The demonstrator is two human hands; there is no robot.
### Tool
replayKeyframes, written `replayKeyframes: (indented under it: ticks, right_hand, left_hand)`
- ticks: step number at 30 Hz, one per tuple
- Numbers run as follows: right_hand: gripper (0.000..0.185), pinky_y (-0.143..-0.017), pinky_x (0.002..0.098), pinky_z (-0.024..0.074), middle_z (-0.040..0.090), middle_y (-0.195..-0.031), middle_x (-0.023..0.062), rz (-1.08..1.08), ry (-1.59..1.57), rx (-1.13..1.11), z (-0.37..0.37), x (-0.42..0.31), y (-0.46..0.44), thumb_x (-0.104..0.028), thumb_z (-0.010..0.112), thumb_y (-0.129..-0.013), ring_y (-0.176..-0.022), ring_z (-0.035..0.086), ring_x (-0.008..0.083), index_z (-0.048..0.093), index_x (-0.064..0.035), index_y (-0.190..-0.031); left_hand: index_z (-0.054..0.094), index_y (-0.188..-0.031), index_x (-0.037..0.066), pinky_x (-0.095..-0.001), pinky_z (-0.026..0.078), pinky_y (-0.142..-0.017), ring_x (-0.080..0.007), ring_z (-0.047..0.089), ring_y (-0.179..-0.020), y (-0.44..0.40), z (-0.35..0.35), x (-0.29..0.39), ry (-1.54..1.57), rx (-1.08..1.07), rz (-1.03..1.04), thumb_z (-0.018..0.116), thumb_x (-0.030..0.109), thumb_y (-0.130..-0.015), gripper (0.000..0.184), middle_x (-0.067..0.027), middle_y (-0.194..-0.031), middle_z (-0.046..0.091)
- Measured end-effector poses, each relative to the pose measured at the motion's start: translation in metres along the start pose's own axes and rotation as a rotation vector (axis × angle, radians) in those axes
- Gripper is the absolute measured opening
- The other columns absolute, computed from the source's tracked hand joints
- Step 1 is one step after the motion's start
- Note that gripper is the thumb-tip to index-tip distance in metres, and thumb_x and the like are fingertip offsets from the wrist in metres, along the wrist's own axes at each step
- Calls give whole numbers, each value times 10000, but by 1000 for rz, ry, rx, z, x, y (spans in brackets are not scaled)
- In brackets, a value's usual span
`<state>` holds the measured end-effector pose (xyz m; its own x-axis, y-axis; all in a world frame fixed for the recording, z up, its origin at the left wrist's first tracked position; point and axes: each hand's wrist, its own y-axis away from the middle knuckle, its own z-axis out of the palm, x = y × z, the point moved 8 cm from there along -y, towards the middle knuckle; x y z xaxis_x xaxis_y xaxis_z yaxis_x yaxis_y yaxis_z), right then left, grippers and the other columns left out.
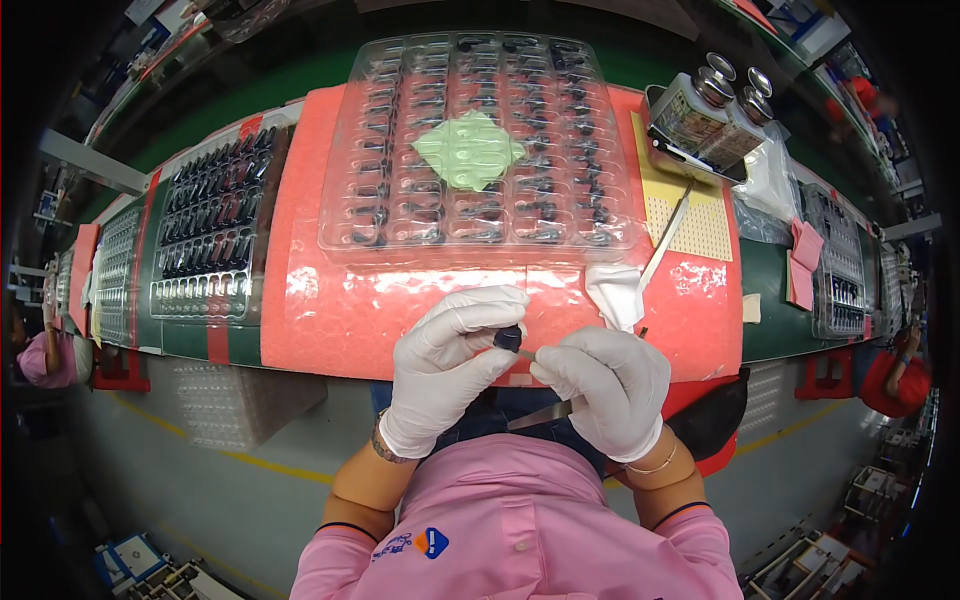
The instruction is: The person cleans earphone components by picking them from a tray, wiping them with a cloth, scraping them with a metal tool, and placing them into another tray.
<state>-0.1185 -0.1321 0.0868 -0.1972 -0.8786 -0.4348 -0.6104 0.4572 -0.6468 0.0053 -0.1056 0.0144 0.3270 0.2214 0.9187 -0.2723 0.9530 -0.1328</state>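
My left hand [450, 350], in a white glove, is closed with its fingertips round a small dark blue-black part [508, 338]. Close beside it, my gloved right hand [608, 385] is pinched, and a thin tip points from its fingers toward the part. A flat metal tool [548, 412] sticks out below the right palm; its kind is not clear. Beyond both hands, a clear plastic tray [335, 215] holds rows of similar dark parts, with a light green cloth [468, 150] lying on top. A crumpled white cloth [615, 295] lies just past the right hand.
Pink padded sheeting [340, 310] covers the bench. To the right stand two pump-top bottles [700, 115] in a holder, by a yellow dotted sheet [690, 225] and a white-handled tool [665, 240]. Another filled tray [215, 215] is at left. Other people sit at both sides.
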Motion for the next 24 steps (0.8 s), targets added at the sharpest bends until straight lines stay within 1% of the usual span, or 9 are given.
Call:
replayKeyframes:
  ticks: [6, 9, 12, 14, 17, 18, 20, 22, 24]
  right_hand:
    - [317, -398, 223, 389, 529, -679, 33, -16, 24, -8, -1, -2, 0, 1, 688, -564, -485, 517, 128, 591, -51, -862]
    - [299, -399, 224, 388, 531, -679, 30, 36, -27, -55, 1, 0, 1, 2, 684, -576, -498, 521, 129, 593, -51, -856]
    - [283, -400, 222, 387, 527, -668, 29, 43, -29, -43, 0, 1, 2, 10, 678, -588, -502, 521, 133, 593, -47, -851]
    - [275, -400, 220, 386, 525, -662, 28, 44, -32, -36, -1, 2, 1, 14, 675, -594, -504, 522, 135, 594, -45, -849]
    - [244, -405, 207, 384, 532, -710, 50, 119, -180, -11, -10, 14, 2, 47, 649, -628, -541, 532, 124, 594, -38, -850]
    - [244, -405, 207, 384, 532, -710, 50, 115, -183, -11, -13, 17, 4, 47, 649, -628, -541, 532, 124, 594, -38, -850]
    - [260, -449, 209, 411, 537, -779, 72, 237, -73, 147, -39, 40, 16, 91, 622, -644, -598, 547, 129, 605, -36, -870]
    - [289, -515, 229, 442, 533, -847, 83, 48, 453, 170, -65, 48, 14, 116, 606, -651, -652, 555, 144, 614, -38, -896]
    - [291, -562, 231, 456, 534, -858, 80, 136, 597, 236, -91, 85, 22, 136, 599, -660, -674, 557, 169, 621, -34, -896]
  left_hand:
    - [564, -1005, -15, -275, 466, -744, -161, 542, -840, 1, 2, -4, 54, -4, -33, 659, -14, -687, 332, -139, -1073, 512]
    - [565, -1005, -12, -272, 464, -741, -162, 543, -842, 0, 1, -5, 62, -9, -34, 664, -7, -686, 334, -140, -1072, 513]
    - [544, -1060, -23, -291, 459, -835, -180, 527, -973, 1, 4, -7, 185, -119, -28, 584, -73, -737, 329, -144, -1142, 490]
    - [543, -1061, -22, -288, 458, -831, -177, 531, -962, 1, 4, -6, 218, -113, -31, 592, -65, -734, 334, -144, -1138, 496]
    - [541, -1064, -20, -281, 455, -824, -171, 541, -940, 1, 3, -3, 281, -99, -33, 609, -49, -728, 344, -143, -1130, 508]
    - [538, -1067, -21, -280, 454, -823, -169, 544, -935, 0, 2, -4, 320, -91, -42, 616, -41, -727, 349, -142, -1123, 515]
    - [532, -1072, -22, -279, 454, -821, -166, 549, -925, 0, 1, -4, 399, -74, -58, 629, -27, -725, 361, -139, -1110, 528]
    - [530, -1072, -22, -279, 453, -821, -166, 550, -921, 0, -1, -3, 382, -63, -71, 630, -24, -727, 359, -140, -1108, 529]
    - [527, -1073, -22, -278, 453, -820, -166, 553, -914, 1, -3, -4, 354, -41, -106, 631, -18, -731, 357, -141, -1105, 532]
